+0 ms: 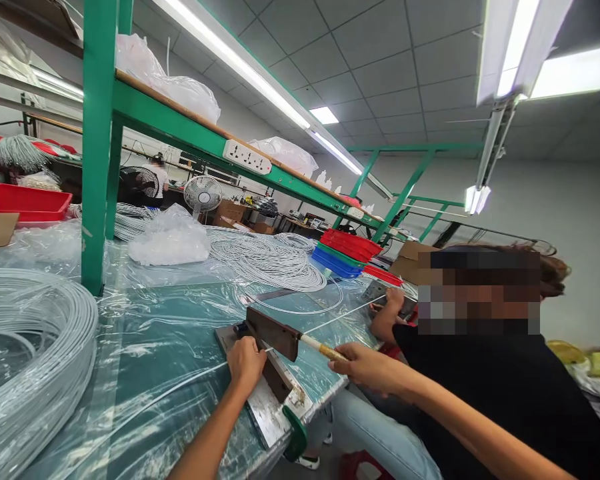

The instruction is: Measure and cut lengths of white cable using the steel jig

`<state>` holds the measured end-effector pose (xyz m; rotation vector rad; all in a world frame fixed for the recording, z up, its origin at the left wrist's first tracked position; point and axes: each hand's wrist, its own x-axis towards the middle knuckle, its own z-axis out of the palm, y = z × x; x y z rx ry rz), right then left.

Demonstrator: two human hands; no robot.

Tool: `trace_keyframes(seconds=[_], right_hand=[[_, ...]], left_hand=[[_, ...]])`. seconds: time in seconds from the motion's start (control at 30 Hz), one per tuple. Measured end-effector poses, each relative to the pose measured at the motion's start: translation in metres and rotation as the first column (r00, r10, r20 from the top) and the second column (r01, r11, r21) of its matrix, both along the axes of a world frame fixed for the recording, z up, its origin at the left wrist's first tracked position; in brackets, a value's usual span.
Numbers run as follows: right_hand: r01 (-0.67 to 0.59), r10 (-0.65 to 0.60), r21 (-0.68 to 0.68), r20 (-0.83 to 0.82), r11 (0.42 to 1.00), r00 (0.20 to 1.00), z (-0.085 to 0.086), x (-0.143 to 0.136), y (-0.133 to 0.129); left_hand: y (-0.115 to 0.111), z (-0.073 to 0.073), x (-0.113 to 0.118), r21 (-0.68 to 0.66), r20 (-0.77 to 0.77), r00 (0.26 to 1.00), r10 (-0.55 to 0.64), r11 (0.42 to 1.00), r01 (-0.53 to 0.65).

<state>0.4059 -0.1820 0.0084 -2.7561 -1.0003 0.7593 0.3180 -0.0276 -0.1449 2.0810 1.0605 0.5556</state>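
My left hand (247, 363) has its fingers closed on a thin white cable (180, 381), just left of a lever cutter's blade (273, 332). The blade is raised and tilted above the cutter's metal base (261, 415). Its handle (316, 345), partly wrapped in yellowish tape, is gripped by my right hand (363, 367). Beyond the blade, a stretch of white cable (347, 312) runs towards a co-worker's hand (394, 300). Where the cable passes the blade is partly hidden.
A green clamp (295, 433) sits at the table's front edge. Coils of white cable (40, 373) lie at left, with more loops (270, 260) at the back. Stacked trays (347, 250) stand behind. A green post (97, 153) rises at left. A co-worker (485, 373) sits close at right.
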Motion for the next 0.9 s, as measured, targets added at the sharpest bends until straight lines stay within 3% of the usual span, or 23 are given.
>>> trace_keyframes(seconds=[0.17, 0.27, 0.47, 0.9], right_hand=[[-0.069, 0.049, 0.111, 0.171, 0.991, 0.984, -0.032, 0.000, -0.018], [-0.120, 0.078, 0.109, 0.330, 0.987, 0.941, -0.042, -0.003, -0.025], [-0.027, 0.020, 0.009, 0.488, 1.000, 0.873, -0.043, -0.022, -0.027], [-0.050, 0.071, -0.050, 0.680, 0.997, 0.730, -0.053, -0.037, -0.032]], left_hand=[[0.001, 0.002, -0.001, 0.014, -0.017, 1.000, -0.005, 1.000, 0.005], [0.001, 0.002, 0.000, 0.024, -0.027, 1.000, -0.009, 1.000, 0.009], [0.002, 0.002, 0.001, 0.021, -0.052, 0.999, -0.005, 1.000, 0.006], [0.002, 0.007, 0.001, -0.006, -0.056, 0.998, -0.010, 1.000, 0.009]])
